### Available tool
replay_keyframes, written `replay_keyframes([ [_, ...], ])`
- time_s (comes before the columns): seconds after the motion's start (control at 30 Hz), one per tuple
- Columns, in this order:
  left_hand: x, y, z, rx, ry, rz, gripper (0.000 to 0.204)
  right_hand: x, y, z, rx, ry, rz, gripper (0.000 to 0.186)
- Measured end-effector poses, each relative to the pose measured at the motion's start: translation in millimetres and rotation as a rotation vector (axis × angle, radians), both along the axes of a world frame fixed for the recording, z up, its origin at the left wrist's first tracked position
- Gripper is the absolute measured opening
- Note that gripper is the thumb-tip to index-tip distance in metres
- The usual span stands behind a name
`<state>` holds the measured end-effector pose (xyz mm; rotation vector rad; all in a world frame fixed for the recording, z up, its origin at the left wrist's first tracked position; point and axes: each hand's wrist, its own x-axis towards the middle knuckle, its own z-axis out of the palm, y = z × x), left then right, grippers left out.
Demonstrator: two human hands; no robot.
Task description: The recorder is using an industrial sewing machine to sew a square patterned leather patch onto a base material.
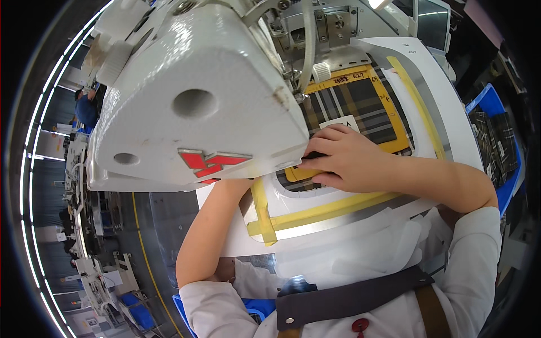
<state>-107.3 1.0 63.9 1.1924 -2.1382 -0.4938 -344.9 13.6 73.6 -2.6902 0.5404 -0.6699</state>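
Both my forearms reach toward an embroidery or sewing machine with a big white head (236, 96). My right hand (352, 160) lies across the near side of a yellow frame (389, 104), its fingers spread and slightly bent, the thumb apart. Dark plaid cloth (366, 107) with brown and pale stripes shows inside and around the frame. Close to my right fingertips, a small white paper label (341, 123) with handwriting sits on the cloth. My left forearm (211, 231) goes up beneath the machine head, which hides the left hand and its fingers.
Yellow tape (332, 211) borders the work area on the white tabletop (236, 242). A blue bin (515, 186) with folded plaid pieces stands at the right. A screen (433, 25) is at the far right. Behind the machine head, to the left, are other machines and a person (86, 108).
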Motion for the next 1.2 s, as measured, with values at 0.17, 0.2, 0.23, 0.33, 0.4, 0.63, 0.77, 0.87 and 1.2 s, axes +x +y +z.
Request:
replay_keyframes([
  [0.17, 9, -11, -13, -0.01, -0.132, 0.095, 0.021, -6, -1, 2, 0.007, -0.014, -0.006, 0.031],
  [0.2, 9, -11, -14, 0.058, -0.188, 0.127, 0.021, -6, -1, 2, -0.003, -0.014, -0.009, 0.03],
  [0.23, 8, -11, -14, -0.017, -0.154, 0.108, 0.02, -6, -1, 2, 0.004, 0.016, -0.005, 0.03],
  [0.33, 2, -7, -8, 0.134, -0.085, 0.126, 0.017, -4, 0, 2, 0.028, 0.025, -0.016, 0.03],
  [0.4, -3, -6, -2, 0.092, 0.007, 0.069, 0.016, -5, 1, 1, 0.001, -0.023, -0.017, 0.03],
  [0.63, -6, -24, -6, -0.127, -0.054, -0.061, 0.012, -9, -4, -9, -0.073, -0.005, -0.023, 0.03],
  [0.77, -4, -25, -10, -0.146, -0.138, -0.105, 0.013, -11, -5, -11, -0.104, -0.058, -0.066, 0.026],
  [0.87, -6, -23, -9, -0.152, -0.122, -0.072, 0.013, -11, -6, -11, -0.074, -0.067, -0.042, 0.025],
  [1.2, 0, -28, -14, -0.186, -0.097, -0.133, 0.011, -13, -8, -9, -0.026, -0.047, -0.008, 0.021],
])
